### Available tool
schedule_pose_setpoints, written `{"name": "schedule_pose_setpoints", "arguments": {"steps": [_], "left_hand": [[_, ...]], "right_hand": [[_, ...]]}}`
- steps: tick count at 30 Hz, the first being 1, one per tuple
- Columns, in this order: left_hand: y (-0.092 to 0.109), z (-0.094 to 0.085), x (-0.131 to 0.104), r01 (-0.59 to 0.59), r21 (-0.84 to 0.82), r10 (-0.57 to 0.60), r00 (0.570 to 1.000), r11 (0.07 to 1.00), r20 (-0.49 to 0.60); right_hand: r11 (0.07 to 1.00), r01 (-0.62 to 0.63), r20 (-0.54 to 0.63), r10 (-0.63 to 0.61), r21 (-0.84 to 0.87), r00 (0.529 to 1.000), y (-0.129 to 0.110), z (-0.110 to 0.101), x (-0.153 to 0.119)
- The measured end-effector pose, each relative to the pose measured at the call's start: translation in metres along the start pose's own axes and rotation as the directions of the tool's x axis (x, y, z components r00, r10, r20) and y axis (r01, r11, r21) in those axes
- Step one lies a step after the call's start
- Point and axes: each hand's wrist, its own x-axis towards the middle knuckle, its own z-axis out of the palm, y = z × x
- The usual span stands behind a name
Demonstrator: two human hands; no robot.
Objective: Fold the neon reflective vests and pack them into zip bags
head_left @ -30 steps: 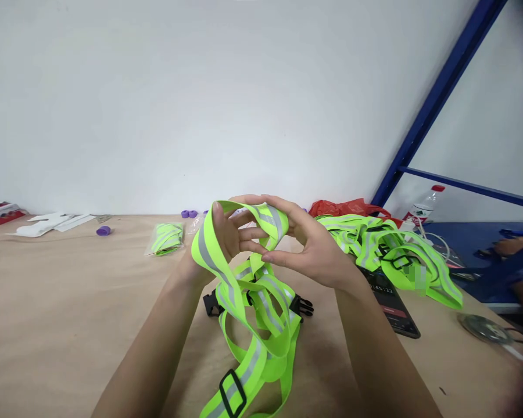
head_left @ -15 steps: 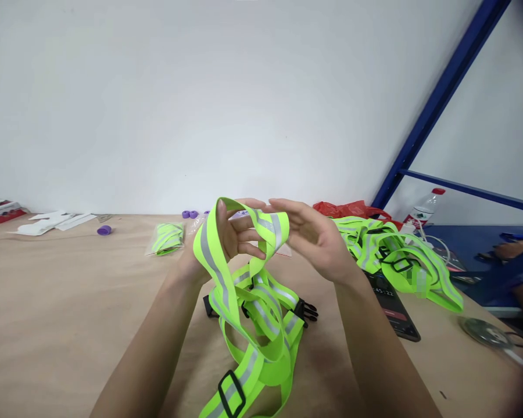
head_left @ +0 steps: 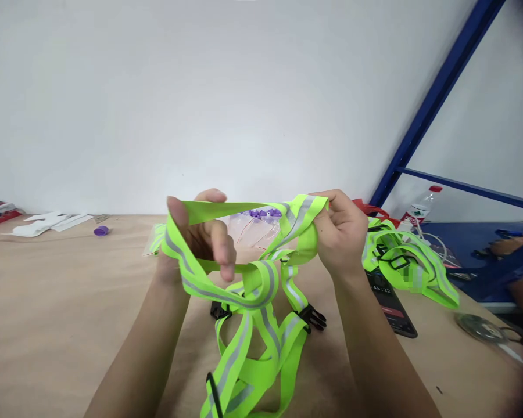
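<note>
A neon-yellow reflective harness [head_left: 265, 334] with grey stripes hangs from my hands, its lower part over the table. The fingers of my left hand [head_left: 204, 238] are inside a loop of its strap, with the band hooked around the thumb and the other fingers bent and partly apart. My right hand [head_left: 342, 229] is closed on a folded part of the same strap, thumb pressed on top. Between the hands the band is drawn out sideways and crosses over itself. A black buckle prong [head_left: 314, 317] dangles at right, another black buckle part [head_left: 220, 310] at left.
More reflective harnesses [head_left: 418, 267] lie at right, partly over a phone [head_left: 394, 307]. Nearby are a bottle [head_left: 422, 203], a round object [head_left: 479, 328] and a blue frame [head_left: 440, 98]. A bag of purple pieces [head_left: 253, 229], a purple cap [head_left: 101, 231] and white papers [head_left: 47, 223] lie further back.
My hands have moved apart, stretching the strap loop sideways. My right hand, whose fingers were loosely extended by the strap, is now closed on it. The harness below has lifted and straightened somewhat.
</note>
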Motion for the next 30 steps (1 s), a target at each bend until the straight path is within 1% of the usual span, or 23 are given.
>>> {"name": "schedule_pose_setpoints", "arguments": {"steps": [3,5,7,9,11,13,16,18,20,22,24,25,26,28,30], "left_hand": [[0.004,0.002,-0.006,-0.056,-0.065,0.061,0.995,0.996,0.078],[0.004,-0.002,-0.008,-0.081,-0.083,0.090,0.990,0.993,0.112],[0.006,-0.008,-0.008,-0.112,-0.078,0.121,0.984,0.991,0.128],[0.011,-0.013,-0.008,-0.117,-0.040,0.121,0.985,0.992,0.119],[0.017,-0.015,-0.007,-0.091,-0.003,0.091,0.994,0.996,0.067],[0.024,-0.013,-0.006,-0.079,-0.003,0.079,0.997,0.997,-0.003],[0.028,-0.006,-0.004,-0.142,-0.010,0.141,0.986,0.990,-0.091],[0.027,-0.003,-0.003,-0.201,0.061,0.207,0.971,0.978,-0.117],[0.025,-0.002,-0.003,-0.234,0.200,0.259,0.960,0.952,-0.109],[0.023,-0.005,-0.004,-0.227,0.355,0.271,0.959,0.907,-0.081],[0.023,-0.010,-0.005,-0.204,0.465,0.255,0.966,0.861,-0.048],[0.023,-0.012,-0.006,-0.195,0.503,0.244,0.969,0.842,-0.032],[0.023,-0.014,-0.007,-0.189,0.531,0.231,0.973,0.826,-0.014],[0.024,-0.015,-0.008,-0.163,0.580,0.187,0.982,0.798,0.019],[0.023,-0.013,-0.008,-0.106,0.652,0.106,0.994,0.751,0.039]], "right_hand": [[0.996,0.074,-0.059,-0.076,-0.039,0.995,0.002,0.001,0.000],[0.992,0.112,-0.087,-0.117,-0.050,0.989,0.002,0.002,0.001],[0.990,0.134,-0.113,-0.138,-0.045,0.984,0.003,0.001,0.002],[0.990,0.135,-0.138,-0.139,-0.034,0.981,0.003,-0.002,0.004],[0.993,0.117,-0.173,-0.118,-0.017,0.978,0.005,-0.007,0.007],[0.997,0.079,-0.207,-0.075,0.012,0.976,0.007,-0.012,0.010],[0.997,0.020,-0.188,-0.006,0.074,0.982,0.011,-0.015,0.012],[0.990,-0.037,-0.138,0.056,0.136,0.989,0.012,-0.014,0.013],[0.965,-0.130,-0.075,0.151,0.229,0.986,0.013,-0.013,0.014],[0.922,-0.224,0.007,0.233,0.316,0.972,0.014,-0.013,0.015],[0.899,-0.256,0.071,0.248,0.356,0.966,0.015,-0.015,0.017],[0.896,-0.257,0.085,0.243,0.361,0.966,0.015,-0.016,0.018],[0.894,-0.256,0.083,0.242,0.368,0.967,0.015,-0.017,0.019],[0.878,-0.260,0.043,0.266,0.402,0.963,0.016,-0.019,0.020],[0.855,-0.260,-0.020,0.300,0.448,0.954,0.015,-0.018,0.021]]}}
